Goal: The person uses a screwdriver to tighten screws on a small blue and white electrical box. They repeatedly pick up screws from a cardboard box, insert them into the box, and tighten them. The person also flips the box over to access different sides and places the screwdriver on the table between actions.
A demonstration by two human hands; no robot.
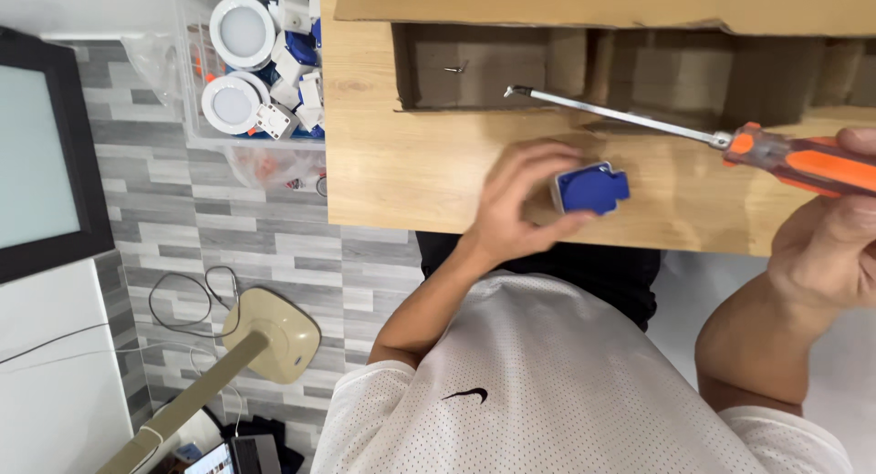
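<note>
Closest to the camera is the person's white mesh shirt (pixel 547 383). Just past it, the left hand (pixel 520 205) is curled around a small blue and white plastic part (pixel 591 187), with the fingers on its near and left sides. The part sits on the wooden surface (pixel 401 164), close to its near edge. The right hand (pixel 835 241) is closed around the orange handle of a screwdriver (pixel 693 135). Its long metal shaft points left, above the surface, and the tip is well apart from the blue part.

Farther back, an open cardboard box (pixel 584 68) lies on the surface.

To the left, beside the surface, a clear plastic bin (pixel 196 118) holds round white lights (pixel 242 31) and more blue and white parts. The floor (pixel 182 228) has grey tiles. A beige lamp base (pixel 274 333) with thin cords rests on it. A dark-framed panel (pixel 41 155) is at the far left.
</note>
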